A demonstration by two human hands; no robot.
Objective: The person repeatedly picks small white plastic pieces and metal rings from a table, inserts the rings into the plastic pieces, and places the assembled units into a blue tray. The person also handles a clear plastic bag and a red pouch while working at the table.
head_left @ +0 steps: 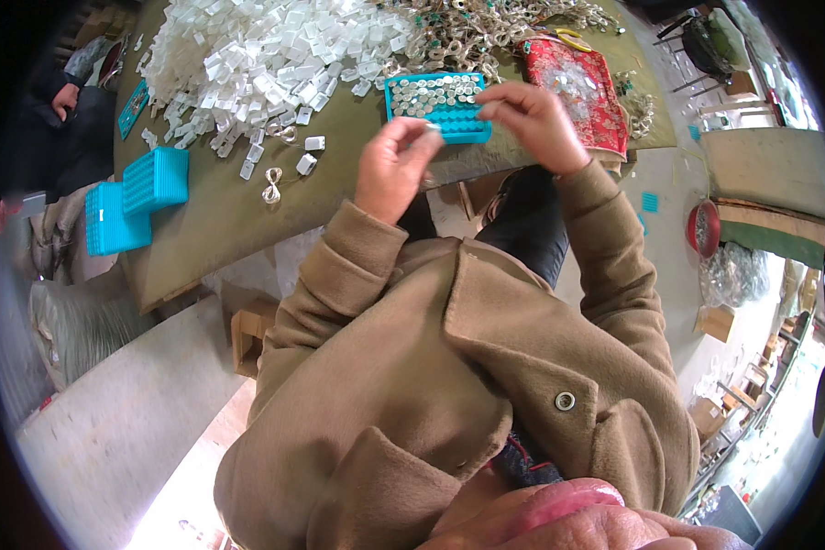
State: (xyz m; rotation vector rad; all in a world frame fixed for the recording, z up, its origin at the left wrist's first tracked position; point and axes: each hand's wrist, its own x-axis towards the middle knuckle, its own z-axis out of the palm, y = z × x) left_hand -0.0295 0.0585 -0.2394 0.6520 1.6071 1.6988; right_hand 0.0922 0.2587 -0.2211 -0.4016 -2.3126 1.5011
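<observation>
A blue tray [456, 123] with rows of round pockets lies near the table's front edge. Small round silvery discs [422, 94] fill its far rows, and its near rows show bare blue. My left hand [396, 165] is closed at the tray's near left corner, thumb and fingers pinched together; whatever they hold is too small to make out. Over the tray's right edge, my right hand [539, 125] is closed too, its thumb and forefinger meeting in a pinch. What sits between those fingertips I cannot tell.
A big heap of clear plastic cases [266, 55] covers the far left, beside tangled wire strings [467, 27]. A red patterned cloth [605, 119] with small clear pieces lies right. Stacked blue trays [156, 179] stand left. A coiled white cord [271, 185] lies nearby. Another person's hand [65, 99] is far left.
</observation>
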